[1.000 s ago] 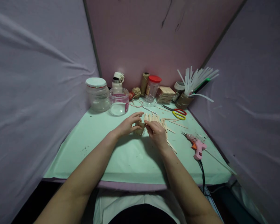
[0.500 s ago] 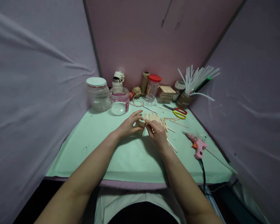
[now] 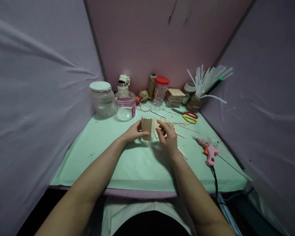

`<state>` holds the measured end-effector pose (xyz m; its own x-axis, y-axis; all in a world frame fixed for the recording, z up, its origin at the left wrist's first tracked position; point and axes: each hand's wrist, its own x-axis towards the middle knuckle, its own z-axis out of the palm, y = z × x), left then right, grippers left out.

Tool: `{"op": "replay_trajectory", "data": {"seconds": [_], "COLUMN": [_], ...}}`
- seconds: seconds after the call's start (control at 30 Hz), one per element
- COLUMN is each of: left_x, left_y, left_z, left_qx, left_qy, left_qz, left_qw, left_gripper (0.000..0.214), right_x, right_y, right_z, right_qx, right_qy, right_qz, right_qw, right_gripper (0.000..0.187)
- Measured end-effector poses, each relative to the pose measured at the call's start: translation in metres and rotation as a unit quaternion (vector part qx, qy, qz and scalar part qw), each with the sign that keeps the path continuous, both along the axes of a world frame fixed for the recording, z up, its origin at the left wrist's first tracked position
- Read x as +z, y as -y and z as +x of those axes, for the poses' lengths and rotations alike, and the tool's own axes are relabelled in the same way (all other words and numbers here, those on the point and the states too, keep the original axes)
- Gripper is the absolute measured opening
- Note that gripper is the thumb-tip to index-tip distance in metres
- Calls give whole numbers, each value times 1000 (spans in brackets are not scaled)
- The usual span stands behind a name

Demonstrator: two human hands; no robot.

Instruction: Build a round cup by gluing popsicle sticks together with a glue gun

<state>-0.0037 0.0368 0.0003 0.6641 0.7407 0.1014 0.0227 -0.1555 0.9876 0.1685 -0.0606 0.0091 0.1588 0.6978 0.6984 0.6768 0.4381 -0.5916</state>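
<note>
My left hand [image 3: 135, 131] grips a small piece made of pale wooden craft sticks [image 3: 146, 128] set side by side, upright, its top and bottom edges scalloped. The thumb lies across its front; the other fingers are mostly behind it. Just to the right is my right hand [image 3: 167, 133], its fingers curved and apart, with nothing visible between them. Loose craft sticks [image 3: 182, 153] lie around and beyond the right hand, partly covered by it. Whether the held piece is flat or wraps round something, I cannot tell.
A pink glue gun [image 3: 210, 152] with a black cord lies on the right. Scissors [image 3: 189, 117] rest behind the sticks. Along the back stand a lidded jar [image 3: 102, 100], an open tub [image 3: 125, 106], a red-lidded jar [image 3: 161, 91], a wooden stack [image 3: 175, 97] and glue sticks [image 3: 206, 80].
The stick piece has turned upright, its front now showing in my left hand. My right hand has drawn slightly away to the right, its fingers spreading from a pinch.
</note>
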Motion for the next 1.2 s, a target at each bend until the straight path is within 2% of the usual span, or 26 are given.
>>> {"op": "replay_trajectory", "data": {"seconds": [0.13, 0.27, 0.43, 0.63, 1.07, 1.2], "left_x": [2, -4, -11, -13, -13, -15], "left_y": [0, -2, -4, -4, -3, -4], "left_z": [1, -1, -2, -1, -2, -2], "left_qx": [-9, -19, -9, -14, -23, -11], "left_qy": [16, -11, -48, -45, -30, -46], "left_qz": [-13, 30, 70, 66, 54, 74], "left_qw": [1000, 999, 996, 997, 998, 996], "left_gripper": [72, 74, 78, 80, 81, 81], "right_x": [0, -2, -3, -1, 4, 3], "right_y": [-5, -9, -8, -5, -3, -4], "right_z": [4, 4, 3, 0, -3, -4], "right_qx": [-15, -5, -10, 2, 26, 24], "right_qy": [35, 77, 72, 86, 119, 126], "right_qz": [26, 25, 42, 69, 74, 86], "right_qw": [999, 997, 996, 994, 990, 988], "right_gripper": [36, 38, 28, 22, 16, 15]}}
